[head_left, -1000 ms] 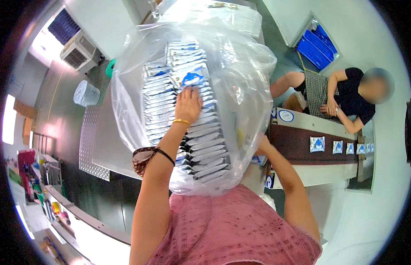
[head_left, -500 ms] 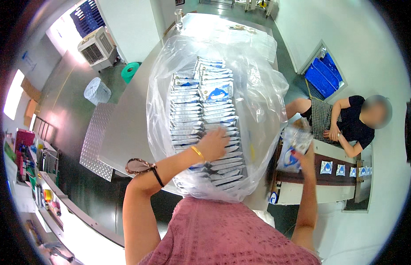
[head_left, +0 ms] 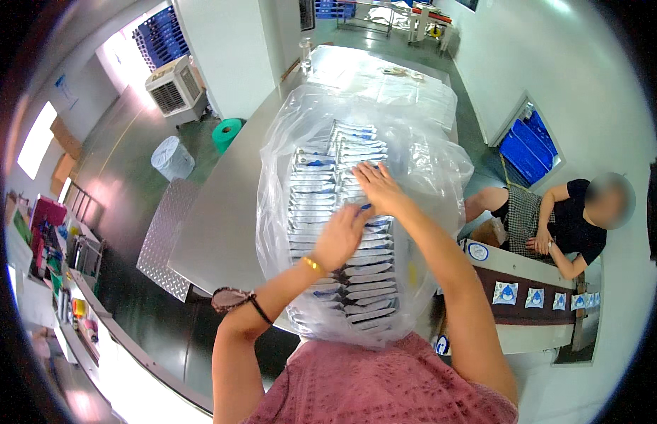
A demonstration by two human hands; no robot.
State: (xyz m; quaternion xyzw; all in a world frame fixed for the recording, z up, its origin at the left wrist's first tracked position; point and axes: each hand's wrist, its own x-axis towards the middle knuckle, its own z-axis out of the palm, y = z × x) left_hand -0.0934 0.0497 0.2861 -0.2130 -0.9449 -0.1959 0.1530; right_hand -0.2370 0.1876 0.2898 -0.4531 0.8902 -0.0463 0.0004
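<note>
A large clear plastic bag (head_left: 275,212) lies open on the metal table. Inside it, small white-and-blue sealed packets (head_left: 371,270) stand on edge in two tightly packed rows. My right hand (head_left: 379,189) rests on the far part of the right-hand row, its fingers spread flat. Just nearer, my left hand (head_left: 339,237) reaches over the middle of the rows, fingers apart and fingertips at the packets beside my right wrist. A bit of blue packet shows by those fingertips. My palms hide the packets beneath.
On the right, a dark conveyor belt (head_left: 477,286) carries several flat packets (head_left: 535,298) in a line. A person (head_left: 565,212) sits beyond it, hands together. The metal table (head_left: 208,230) extends left; a white bin (head_left: 173,159) and green roll (head_left: 227,134) stand on the floor.
My right hand has come from the conveyor, where it held packets, onto the right-hand row in the bag. My left hand stays over the rows. The view has shifted slightly.
</note>
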